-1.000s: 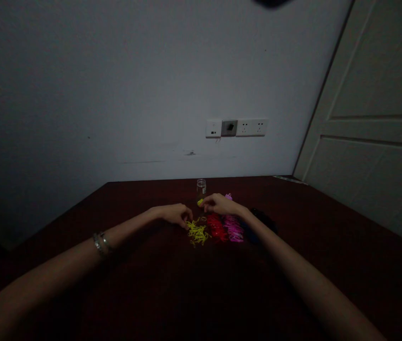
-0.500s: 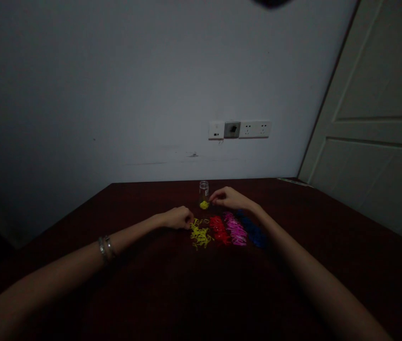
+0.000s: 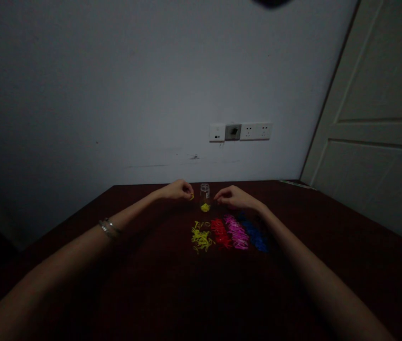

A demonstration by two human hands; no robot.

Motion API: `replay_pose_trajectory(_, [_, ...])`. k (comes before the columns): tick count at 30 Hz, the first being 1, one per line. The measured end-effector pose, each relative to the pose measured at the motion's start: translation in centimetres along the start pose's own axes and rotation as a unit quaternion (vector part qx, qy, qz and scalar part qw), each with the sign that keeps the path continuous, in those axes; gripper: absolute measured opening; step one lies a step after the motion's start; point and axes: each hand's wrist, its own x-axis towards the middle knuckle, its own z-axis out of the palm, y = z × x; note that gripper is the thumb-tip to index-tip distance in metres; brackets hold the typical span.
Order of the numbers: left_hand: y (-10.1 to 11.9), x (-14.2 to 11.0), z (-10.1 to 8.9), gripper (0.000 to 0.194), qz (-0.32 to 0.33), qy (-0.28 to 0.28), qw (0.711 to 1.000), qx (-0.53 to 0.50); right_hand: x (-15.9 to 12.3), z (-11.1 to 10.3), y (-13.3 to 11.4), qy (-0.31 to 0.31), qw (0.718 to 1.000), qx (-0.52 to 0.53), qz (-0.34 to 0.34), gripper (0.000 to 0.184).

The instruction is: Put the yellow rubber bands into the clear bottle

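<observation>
My left hand (image 3: 179, 189) pinches a yellow rubber band (image 3: 192, 197) just left of the clear glass jar (image 3: 205, 192). The jar stands upright without a lid, and yellow rubber bands (image 3: 205, 207) lie at its bottom. On the jar's other side, my right hand (image 3: 234, 196) hovers with bent fingers slightly apart, holding nothing I can see and not touching the glass. Nearer to me lies a loose pile of yellow rubber bands (image 3: 201, 238). To its right are heaps of red bands (image 3: 221, 233), pink bands (image 3: 237, 233) and dark blue bands (image 3: 256, 234).
The dark reddish table (image 3: 172, 293) meets a pale wall (image 3: 151, 94) behind the jar. Sockets and a switch panel (image 3: 240, 132) are set in the wall. A white panelled door (image 3: 375, 118) stands at the right, and a thin strip (image 3: 297, 184) lies near the table's back right corner.
My left hand has lifted from the yellow pile and moved up beside the jar with a yellow band in its fingers. My right fingertips have drawn slightly away from the jar.
</observation>
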Motion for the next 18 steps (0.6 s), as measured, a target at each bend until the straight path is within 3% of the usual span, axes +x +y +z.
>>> replay_pose_trajectory(4, [1.1,2.2,-2.3,0.022,0.007,0.067,0.998,-0.019,-0.4,-0.8,-0.1,0.007,1.0,0.016,0.001,0.031])
replay_pose_trajectory(7, [1.2,4.1,-2.9,0.023,0.029,0.086,0.996,-0.013,-0.4,-1.4,-0.3,0.015,1.0,0.015,-0.009,0.028])
replay_pose_trajectory(12, [1.0,6.6,-2.0,0.022,0.047,0.1,0.993,0.033,-0.6,-1.9,-0.5,0.023,1.0,0.015,-0.003,0.028])
replay_pose_trajectory(18, [1.5,7.4,-1.0,0.022,0.049,0.1,0.991,0.068,-0.6,-1.8,-0.2,0.017,1.0,0.025,-0.007,0.027])
